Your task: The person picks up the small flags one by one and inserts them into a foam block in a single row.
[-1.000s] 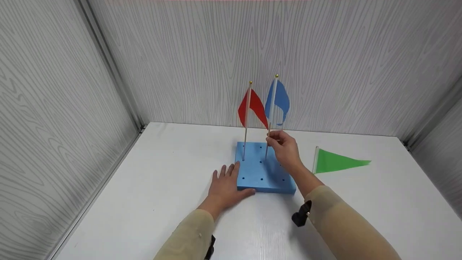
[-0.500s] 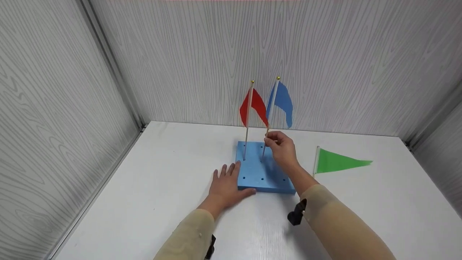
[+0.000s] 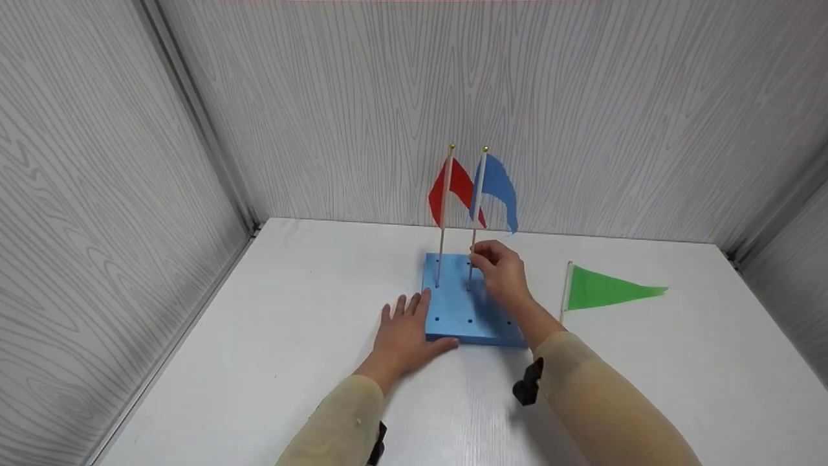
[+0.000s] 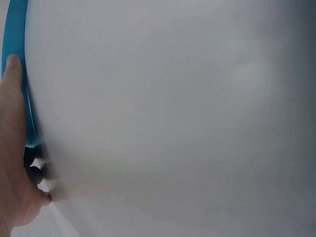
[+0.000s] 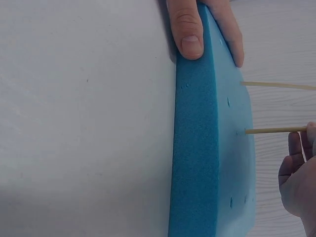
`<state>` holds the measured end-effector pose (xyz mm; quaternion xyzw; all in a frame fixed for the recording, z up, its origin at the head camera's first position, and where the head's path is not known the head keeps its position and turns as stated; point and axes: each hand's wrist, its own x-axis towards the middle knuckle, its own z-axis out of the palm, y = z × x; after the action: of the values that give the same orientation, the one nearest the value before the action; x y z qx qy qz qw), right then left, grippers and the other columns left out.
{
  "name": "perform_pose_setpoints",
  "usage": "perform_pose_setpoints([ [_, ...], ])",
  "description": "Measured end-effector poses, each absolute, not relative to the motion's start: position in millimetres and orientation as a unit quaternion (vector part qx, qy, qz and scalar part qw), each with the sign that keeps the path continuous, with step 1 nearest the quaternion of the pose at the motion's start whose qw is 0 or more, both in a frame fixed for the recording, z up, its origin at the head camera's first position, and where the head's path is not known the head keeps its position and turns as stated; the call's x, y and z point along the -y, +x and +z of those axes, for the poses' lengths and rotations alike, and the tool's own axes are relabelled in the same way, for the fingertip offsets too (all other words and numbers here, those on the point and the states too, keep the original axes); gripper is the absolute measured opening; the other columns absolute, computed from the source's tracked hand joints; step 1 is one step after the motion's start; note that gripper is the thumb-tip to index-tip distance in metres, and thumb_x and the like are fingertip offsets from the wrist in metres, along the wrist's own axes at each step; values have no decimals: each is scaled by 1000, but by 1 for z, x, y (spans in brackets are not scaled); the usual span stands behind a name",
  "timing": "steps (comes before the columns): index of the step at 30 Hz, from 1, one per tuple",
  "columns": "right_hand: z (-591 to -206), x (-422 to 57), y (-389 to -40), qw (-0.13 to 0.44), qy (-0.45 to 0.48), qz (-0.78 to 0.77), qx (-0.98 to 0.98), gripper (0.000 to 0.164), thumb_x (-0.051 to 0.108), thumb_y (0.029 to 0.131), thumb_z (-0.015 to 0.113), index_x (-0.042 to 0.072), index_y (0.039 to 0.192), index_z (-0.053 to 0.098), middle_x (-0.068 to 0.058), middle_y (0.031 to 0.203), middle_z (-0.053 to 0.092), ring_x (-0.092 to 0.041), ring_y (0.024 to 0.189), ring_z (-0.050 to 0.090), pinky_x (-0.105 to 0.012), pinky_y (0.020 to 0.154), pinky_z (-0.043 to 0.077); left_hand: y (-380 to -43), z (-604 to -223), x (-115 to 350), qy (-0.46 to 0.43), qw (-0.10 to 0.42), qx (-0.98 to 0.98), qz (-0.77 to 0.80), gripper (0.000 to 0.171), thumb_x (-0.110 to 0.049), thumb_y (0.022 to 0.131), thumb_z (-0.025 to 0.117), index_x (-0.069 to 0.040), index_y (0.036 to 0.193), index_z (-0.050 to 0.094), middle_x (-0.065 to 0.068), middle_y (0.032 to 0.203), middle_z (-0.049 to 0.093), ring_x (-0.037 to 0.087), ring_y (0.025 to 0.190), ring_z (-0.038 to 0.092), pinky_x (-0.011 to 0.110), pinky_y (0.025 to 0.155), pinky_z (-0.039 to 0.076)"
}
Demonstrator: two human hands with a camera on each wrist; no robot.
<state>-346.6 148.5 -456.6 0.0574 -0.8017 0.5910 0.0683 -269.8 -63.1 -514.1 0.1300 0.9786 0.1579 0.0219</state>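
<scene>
In the head view my right hand pinches the thin wooden stick of a blue flag between thumb and fingers. The flag stands nearly upright, its lower end at the middle hole of a light blue foam block. In the right wrist view that stick meets the block's top; how deep it sits I cannot tell. A red flag stands in the hole to its left. My left hand lies with spread fingers against the block's left side, its thumb along the front face.
A green pennant lies flat on the white table, right of the block. Several bare holes show in the block's top. Wood-patterned walls stand behind and on both sides.
The blue flag's stick has shifted left from beside the middle hole to the hole, straightened, and sunk slightly. My right hand moved left and a little down with it. My left hand stayed put.
</scene>
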Motion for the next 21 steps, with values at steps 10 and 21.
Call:
perform_pose_setpoints([
  [10, -454, -143, -344, 64, 59, 563, 822, 12, 15, 108, 65, 12, 118, 69, -8, 106, 67, -35, 107, 66, -35, 91, 54, -265, -512, 62, 133, 22, -977, 165, 119, -89, 89, 51, -12, 172, 14, 16, 172, 29, 41, 160, 20, 64, 127, 14],
  [21, -455, -148, -348, 56, 52, 567, 820, 9, 14, 109, 62, 12, 117, 67, -9, 107, 68, -34, 107, 66, -36, 91, 54, -266, -512, 63, 131, 25, -978, 163, 119, -89, 89, 50, -13, 172, 13, 15, 173, 28, 40, 160, 19, 62, 127, 13],
])
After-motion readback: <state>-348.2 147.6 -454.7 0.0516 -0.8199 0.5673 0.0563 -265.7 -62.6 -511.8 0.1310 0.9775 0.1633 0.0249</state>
